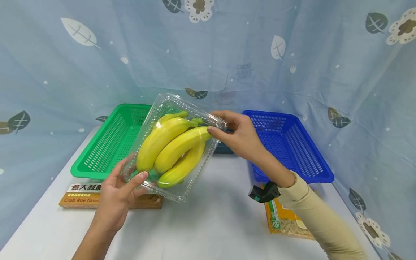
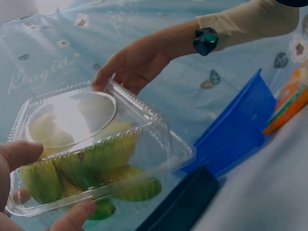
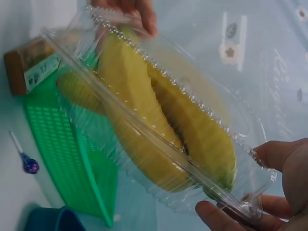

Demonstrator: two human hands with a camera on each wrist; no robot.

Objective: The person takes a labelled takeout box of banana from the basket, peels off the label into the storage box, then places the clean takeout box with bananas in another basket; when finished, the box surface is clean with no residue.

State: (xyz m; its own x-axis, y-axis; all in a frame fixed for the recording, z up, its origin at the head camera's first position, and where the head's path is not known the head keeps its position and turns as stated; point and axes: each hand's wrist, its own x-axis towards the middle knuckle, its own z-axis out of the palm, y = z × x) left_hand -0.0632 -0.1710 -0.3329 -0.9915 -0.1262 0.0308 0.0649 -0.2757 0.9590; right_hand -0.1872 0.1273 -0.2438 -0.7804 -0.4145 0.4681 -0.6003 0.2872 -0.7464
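Observation:
A clear plastic clamshell container (image 1: 195,180) with several yellow bananas (image 1: 180,146) inside is held tilted above the white table. My left hand (image 1: 113,198) grips its lower left corner, thumb on the near face and fingers behind. At the upper right corner, my right hand (image 1: 242,139) pinches the edge between thumb and fingers. The left wrist view shows the lid (image 2: 72,118) lying over the bananas, with an oval raised area. In the right wrist view the bananas (image 3: 144,110) show through the container's side, and their tips look greenish.
A green basket (image 1: 94,157) stands at the left, a blue basket (image 1: 300,151) at the right. Between them, a dark bin (image 1: 224,148) is partly hidden. A Crab Roe flavour box (image 1: 78,200) and a yellow bag (image 1: 286,224) lie nearer. A purple lollipop (image 3: 30,164) lies near the green basket.

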